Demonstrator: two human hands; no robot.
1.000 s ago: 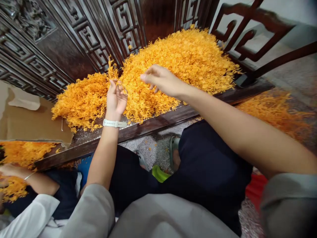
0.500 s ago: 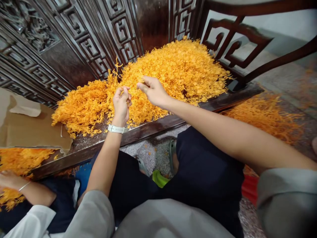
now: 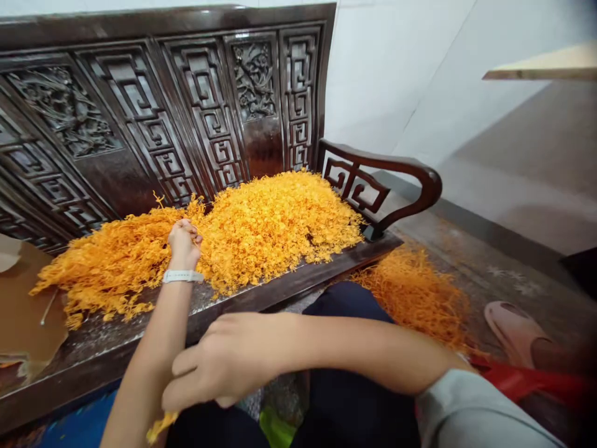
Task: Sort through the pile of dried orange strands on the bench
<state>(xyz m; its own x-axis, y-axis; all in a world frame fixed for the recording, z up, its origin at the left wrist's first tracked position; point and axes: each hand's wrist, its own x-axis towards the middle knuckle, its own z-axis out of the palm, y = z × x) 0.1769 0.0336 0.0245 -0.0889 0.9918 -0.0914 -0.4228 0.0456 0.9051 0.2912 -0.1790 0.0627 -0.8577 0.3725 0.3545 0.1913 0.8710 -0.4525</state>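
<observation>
A broad heap of small yellow-orange frilly pieces (image 3: 275, 224), flower-like with thin stems, lies on the seat of a dark carved wooden bench (image 3: 261, 292). My left hand (image 3: 184, 242), with a pale band on the wrist, is at the heap's middle, where a looser left part meets the denser right part. Its fingers are curled closed; what they hold is too small to make out. Close to me, above my lap, my right hand (image 3: 228, 361) crosses in front of my left forearm. Pinched in its fingers is a yellow-orange frilly piece (image 3: 161, 428) that hangs downward.
Cardboard (image 3: 28, 311) leans at the seat's left. The carved backrest (image 3: 135, 149) and curved armrest (image 3: 410, 180) bound the bench. Orange stringy strands (image 3: 415, 292) are piled on the floor at right, near a pink slipper (image 3: 513, 330) and something red (image 3: 517, 379).
My right hand has left the heap and come back toward my body, down and to the left, carrying a yellow-orange piece. My left hand stays at the heap. The view has tilted up and right.
</observation>
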